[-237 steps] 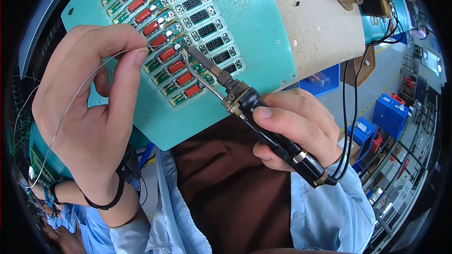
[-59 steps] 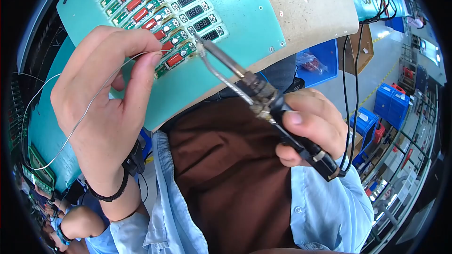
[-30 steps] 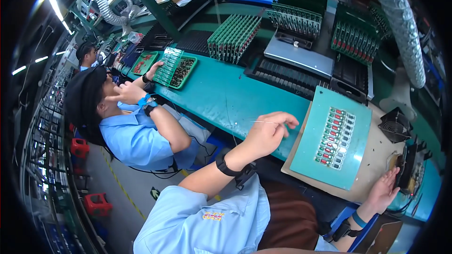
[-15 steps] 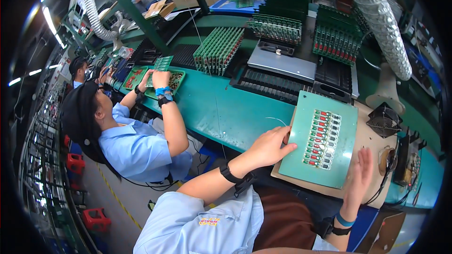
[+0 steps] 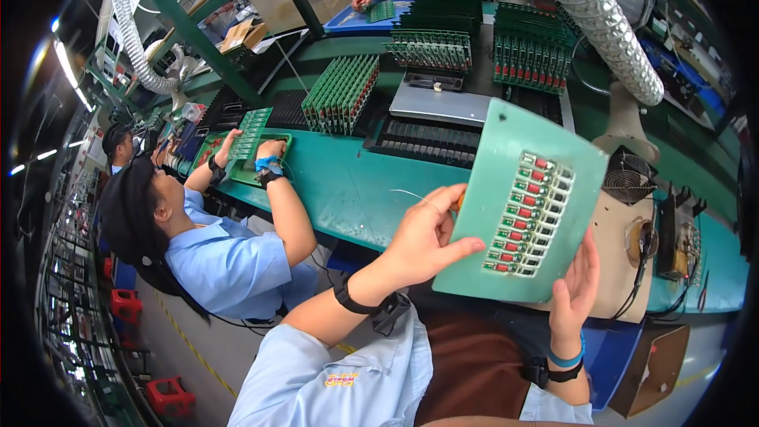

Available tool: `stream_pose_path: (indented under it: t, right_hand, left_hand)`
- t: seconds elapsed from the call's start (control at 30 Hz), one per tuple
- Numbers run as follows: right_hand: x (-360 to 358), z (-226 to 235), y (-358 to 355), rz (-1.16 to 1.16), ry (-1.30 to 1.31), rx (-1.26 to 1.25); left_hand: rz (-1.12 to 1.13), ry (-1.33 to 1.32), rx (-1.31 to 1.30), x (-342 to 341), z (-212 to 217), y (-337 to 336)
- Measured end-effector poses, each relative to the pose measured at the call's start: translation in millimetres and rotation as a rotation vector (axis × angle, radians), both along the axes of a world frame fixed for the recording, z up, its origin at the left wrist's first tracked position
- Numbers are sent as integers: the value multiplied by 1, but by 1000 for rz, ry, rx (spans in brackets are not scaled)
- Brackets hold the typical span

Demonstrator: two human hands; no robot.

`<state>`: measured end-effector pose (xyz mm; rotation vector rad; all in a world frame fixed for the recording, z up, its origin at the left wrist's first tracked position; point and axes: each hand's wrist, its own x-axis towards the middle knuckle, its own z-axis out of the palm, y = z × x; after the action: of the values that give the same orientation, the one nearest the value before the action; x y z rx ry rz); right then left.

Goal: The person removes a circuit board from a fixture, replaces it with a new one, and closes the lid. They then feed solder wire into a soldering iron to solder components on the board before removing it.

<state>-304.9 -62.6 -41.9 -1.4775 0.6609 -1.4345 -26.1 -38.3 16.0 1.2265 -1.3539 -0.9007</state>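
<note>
Head view, looking down over a workbench:

- Flat teal-green rectangular fixture panel [image 5: 526, 205] with rows of small red-and-white components, raised off the bench and tilted up between both hands, just above a beige work pad [image 5: 613, 257]
- Left hand [image 5: 423, 237]: at the panel's left edge, thumb along the lower left corner, fingers curled behind; thin silver solder wire [image 5: 415, 196] pinched at the fingertips; black wristband on the wrist
- Right hand [image 5: 575, 292]: open-palmed against the panel's lower right corner, fingers upright and spread, supporting rather than clasping; blue and black wristbands below
- Long teal-topped bench [image 5: 348, 186] behind, carrying racks of upright green circuit boards [image 5: 341, 93]
- Small black fan [image 5: 630, 176] right of the panel; ribbed silver duct hose [image 5: 601, 20] above
- Co-worker in a light blue shirt [image 5: 229, 265] at left, hands on a green board tray [image 5: 251, 136]
</note>
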Motion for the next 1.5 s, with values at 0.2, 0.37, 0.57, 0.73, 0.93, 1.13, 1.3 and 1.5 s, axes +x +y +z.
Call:
stream_pose_path:
  t: [0.2, 0.37, 0.57, 0.73, 0.93, 1.13, 1.3, 1.5]
  right_hand:
    - [-2, 27, 3, -19, 42, -178]
    - [-25, 66, 2, -114, 59, 82]
    - [-41, 67, 0, 194, -181, 446]
    - [-47, 48, -16, 173, -27, 536]
    - [-55, 15, -24, 242, -138, 599]
    - [-47, 4, -37, 257, -243, 628]
    - [-45, -18, -51, 250, -194, 641]
    - [-42, -16, -54, 148, 46, 676]
  left_hand:
    - [44, -96, -348, -5, 44, 14]
    - [-34, -654, -800, -14, 57, 17]
    - [-168, -1022, -949, -10, 29, 9]
    - [-199, -1138, -1017, -20, 2, -5]
    - [-234, -1242, -944, -35, -5, 6]
    - [-249, -1243, -848, -36, -10, -8]
    - [-233, -1230, -716, -35, -26, -17]
    - [-261, -1107, -537, -35, -18, -14]
